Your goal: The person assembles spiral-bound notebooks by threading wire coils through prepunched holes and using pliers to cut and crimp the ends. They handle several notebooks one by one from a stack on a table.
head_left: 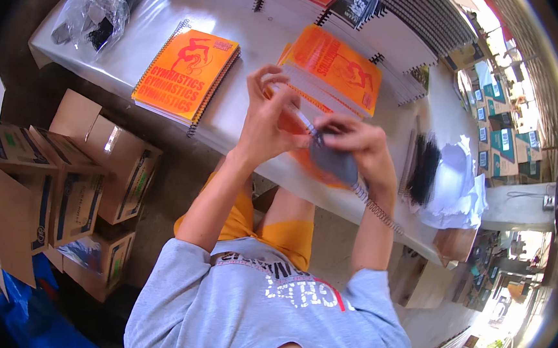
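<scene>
My left hand (270, 112) is closed around the edge of an orange-covered notebook (305, 156), held tilted above the table's near edge. My right hand (352, 140), blurred by motion, is closed at the same edge with its fingers on a dark spiral binding coil (377, 210). The coil's loose end trails down past my right wrist. A dark grey smear (333, 161) hangs below the right fingers; what it is cannot be made out. Just beyond my hands lies a stack of orange notebooks (332, 64), and a bound orange notebook (186, 74) rests to the left.
The white table (243, 36) bears stacks of coil-bound books (405, 37) at the back. Clear plastic (112, 10) with dark items lies far left. Dark coils (424, 168) and crumpled white sheeting (456, 186) sit at right. Cardboard boxes (74, 192) stand below left.
</scene>
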The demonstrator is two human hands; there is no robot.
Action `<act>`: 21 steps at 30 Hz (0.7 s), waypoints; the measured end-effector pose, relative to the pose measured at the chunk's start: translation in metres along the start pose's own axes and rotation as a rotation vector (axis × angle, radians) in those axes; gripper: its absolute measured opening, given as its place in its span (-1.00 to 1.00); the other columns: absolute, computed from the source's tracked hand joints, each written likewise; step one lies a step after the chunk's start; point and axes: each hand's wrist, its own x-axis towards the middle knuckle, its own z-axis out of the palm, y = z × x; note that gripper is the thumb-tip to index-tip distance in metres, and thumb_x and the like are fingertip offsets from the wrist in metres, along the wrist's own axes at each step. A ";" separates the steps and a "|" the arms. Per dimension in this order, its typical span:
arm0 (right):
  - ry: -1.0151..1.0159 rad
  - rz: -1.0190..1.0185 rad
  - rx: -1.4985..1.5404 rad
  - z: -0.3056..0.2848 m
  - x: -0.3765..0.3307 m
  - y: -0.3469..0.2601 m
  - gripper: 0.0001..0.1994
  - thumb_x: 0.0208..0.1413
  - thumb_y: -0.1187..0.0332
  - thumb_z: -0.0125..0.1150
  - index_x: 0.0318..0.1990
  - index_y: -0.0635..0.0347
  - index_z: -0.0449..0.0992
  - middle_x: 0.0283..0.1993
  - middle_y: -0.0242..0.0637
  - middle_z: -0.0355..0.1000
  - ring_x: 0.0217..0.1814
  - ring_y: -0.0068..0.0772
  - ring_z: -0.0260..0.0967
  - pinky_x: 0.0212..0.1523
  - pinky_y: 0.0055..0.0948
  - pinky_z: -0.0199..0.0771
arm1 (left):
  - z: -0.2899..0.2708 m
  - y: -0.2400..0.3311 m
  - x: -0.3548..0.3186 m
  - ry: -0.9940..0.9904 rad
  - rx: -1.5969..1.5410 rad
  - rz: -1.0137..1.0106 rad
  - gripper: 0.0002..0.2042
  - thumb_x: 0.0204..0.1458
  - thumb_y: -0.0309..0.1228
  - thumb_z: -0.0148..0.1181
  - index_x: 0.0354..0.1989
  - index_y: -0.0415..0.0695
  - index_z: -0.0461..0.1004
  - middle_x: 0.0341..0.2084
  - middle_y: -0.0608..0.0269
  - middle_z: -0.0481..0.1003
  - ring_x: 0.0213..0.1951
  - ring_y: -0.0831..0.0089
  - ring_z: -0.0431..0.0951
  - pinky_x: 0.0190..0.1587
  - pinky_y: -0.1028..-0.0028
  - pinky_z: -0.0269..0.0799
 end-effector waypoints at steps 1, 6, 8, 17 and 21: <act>0.040 0.207 -0.301 -0.011 0.004 0.006 -0.53 -0.26 0.74 -0.08 -0.14 0.21 0.56 -0.08 -0.05 0.43 0.00 -0.21 0.38 0.03 -0.45 0.32 | 0.000 -0.002 0.002 0.003 -0.017 0.001 -0.34 -0.72 0.02 0.53 -0.45 -0.11 0.33 -0.09 0.05 0.11 -0.04 0.17 0.18 -0.19 0.27 0.26; 0.003 0.093 -0.055 0.012 0.008 -0.003 -0.51 -0.32 0.77 -0.09 -0.14 0.30 0.53 -0.07 -0.06 0.44 0.02 -0.29 0.39 0.02 -0.49 0.32 | 0.008 -0.015 0.001 -0.022 -0.067 0.014 -0.29 -0.75 -0.07 0.58 -0.39 -0.11 0.28 -0.09 0.06 0.05 -0.09 0.20 0.16 -0.20 0.31 0.28; -0.036 0.148 -0.138 -0.003 0.011 -0.002 -0.51 -0.32 0.78 -0.04 -0.13 0.29 0.53 -0.09 -0.03 0.45 0.01 -0.23 0.39 0.04 -0.45 0.32 | 0.005 -0.014 -0.002 -0.046 -0.152 -0.083 -0.30 -0.72 -0.08 0.57 -0.39 -0.11 0.28 -0.10 0.05 0.07 -0.05 0.18 0.14 -0.19 0.29 0.28; 0.118 0.232 -0.284 -0.002 0.016 0.001 -0.58 -0.23 0.74 0.06 -0.14 0.25 0.55 -0.11 -0.08 0.47 -0.06 -0.38 0.40 -0.04 -0.50 0.36 | 0.012 -0.017 0.005 -0.039 -0.306 -0.087 -0.15 -0.77 -0.16 0.61 -0.24 -0.11 0.16 -0.19 0.13 0.17 0.01 0.19 0.17 -0.09 0.28 0.31; 0.134 0.322 -0.400 -0.007 0.024 0.007 -0.56 -0.25 0.77 0.03 -0.13 0.26 0.54 -0.10 -0.11 0.48 -0.07 -0.43 0.40 -0.07 -0.55 0.36 | 0.011 -0.016 0.003 -0.114 -0.443 -0.278 -0.07 -0.75 -0.15 0.62 -0.18 -0.15 0.05 -0.20 0.11 0.18 -0.07 0.28 0.27 -0.06 0.32 0.31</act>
